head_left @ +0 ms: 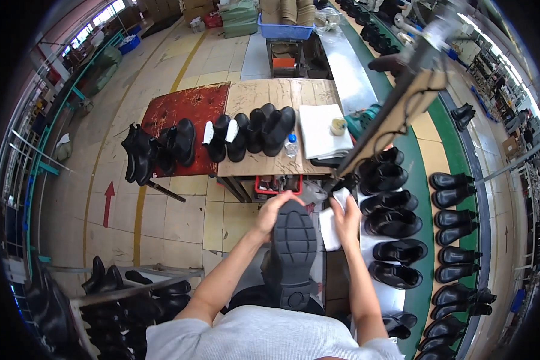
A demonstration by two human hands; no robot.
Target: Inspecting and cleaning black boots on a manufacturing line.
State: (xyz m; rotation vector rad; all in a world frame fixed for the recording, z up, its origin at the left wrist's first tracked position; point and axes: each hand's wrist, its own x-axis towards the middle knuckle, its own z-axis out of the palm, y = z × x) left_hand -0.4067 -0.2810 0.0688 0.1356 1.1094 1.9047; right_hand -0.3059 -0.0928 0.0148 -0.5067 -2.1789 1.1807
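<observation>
A black boot (294, 255) stands on end in front of me, its treaded sole toward me and its toe pointing away. My left hand (276, 216) is curved around the toe, fingers over its far side. To the right of the boot, my right hand (345, 219) is closed on a white cloth (329, 230), which hangs down beside it. The boot's upper is mostly hidden behind the sole. Several black boots (275, 132) stand on the wooden table (252, 93) ahead, two of them with white material at the opening.
On the table are a small blue-capped bottle (291, 146) and a jar (338, 126) on white sheets (318, 120). Rows of black shoes (396, 222) line the green conveyor (423, 240) at right. A slanted post (384, 114) rises there. Left holds a shoe rack (132, 285).
</observation>
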